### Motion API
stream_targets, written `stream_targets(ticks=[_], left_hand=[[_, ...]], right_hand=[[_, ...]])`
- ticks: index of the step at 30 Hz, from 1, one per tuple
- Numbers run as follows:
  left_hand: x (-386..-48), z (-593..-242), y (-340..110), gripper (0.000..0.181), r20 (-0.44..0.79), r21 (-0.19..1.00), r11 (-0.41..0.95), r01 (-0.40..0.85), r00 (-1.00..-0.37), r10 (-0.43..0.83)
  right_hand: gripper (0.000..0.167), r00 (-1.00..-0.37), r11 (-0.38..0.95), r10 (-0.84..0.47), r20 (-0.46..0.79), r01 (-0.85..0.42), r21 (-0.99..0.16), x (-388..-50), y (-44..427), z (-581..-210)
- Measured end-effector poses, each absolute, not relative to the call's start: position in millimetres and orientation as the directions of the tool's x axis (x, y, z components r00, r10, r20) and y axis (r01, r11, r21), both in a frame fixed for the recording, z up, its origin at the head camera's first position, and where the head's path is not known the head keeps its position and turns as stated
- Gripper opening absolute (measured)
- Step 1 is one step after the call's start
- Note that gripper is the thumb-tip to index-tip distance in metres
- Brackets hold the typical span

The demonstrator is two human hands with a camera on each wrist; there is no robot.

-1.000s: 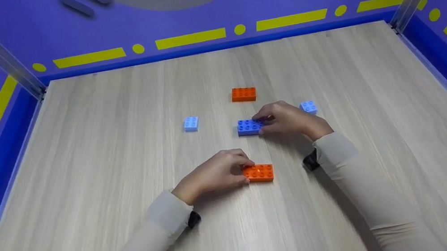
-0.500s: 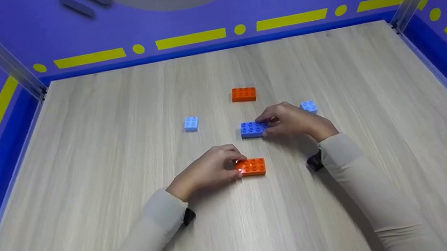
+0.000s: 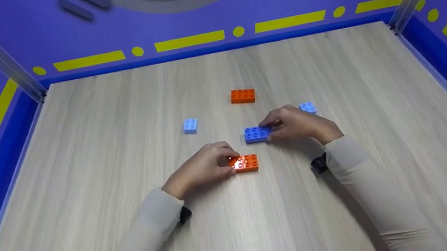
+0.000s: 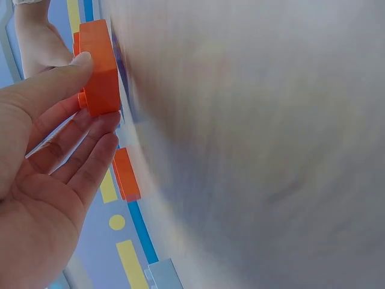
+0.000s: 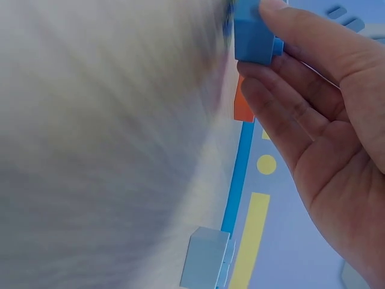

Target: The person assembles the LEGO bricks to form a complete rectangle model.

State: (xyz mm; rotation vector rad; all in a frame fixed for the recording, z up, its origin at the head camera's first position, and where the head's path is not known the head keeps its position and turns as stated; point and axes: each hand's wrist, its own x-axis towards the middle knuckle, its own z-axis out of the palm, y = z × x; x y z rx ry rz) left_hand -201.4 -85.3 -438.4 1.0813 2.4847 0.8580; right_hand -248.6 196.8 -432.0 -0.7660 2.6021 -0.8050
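Observation:
My left hand [image 3: 204, 167] pinches the left end of an orange building brick [image 3: 249, 163], its studs facing up. In the left wrist view the thumb presses one long side of that orange brick [image 4: 102, 72]. A little farther back and to the right, my right hand [image 3: 295, 122] pinches a blue building brick [image 3: 253, 135] by its right end. The right wrist view shows the end of the blue brick [image 5: 254, 36] between thumb and fingers. The two held bricks are close but apart; whether they touch the table cannot be told.
Another orange brick [image 3: 242, 96] lies behind the blue one. One small light-blue brick [image 3: 191, 126] lies to the left; a second light-blue brick [image 3: 307, 108] sits just behind my right hand. Purple walls [image 3: 188, 24] enclose the wooden table [image 3: 113, 116] at the back and sides.
My left hand has moved the orange brick leftward and away from me. My right hand has brought the blue brick slightly nearer and to the right. Both grips are unchanged.

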Motion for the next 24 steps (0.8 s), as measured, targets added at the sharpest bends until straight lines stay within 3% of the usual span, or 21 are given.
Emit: stream_targets(ticks=[24], left_hand=[[-210,-439,-88,0.032,-0.078,0.626,0.615,0.479,-0.747,0.66]], right_hand=[[0.038,-0.8,0.679,-0.584,-0.135,-0.391,-0.621,-238,210,-434]])
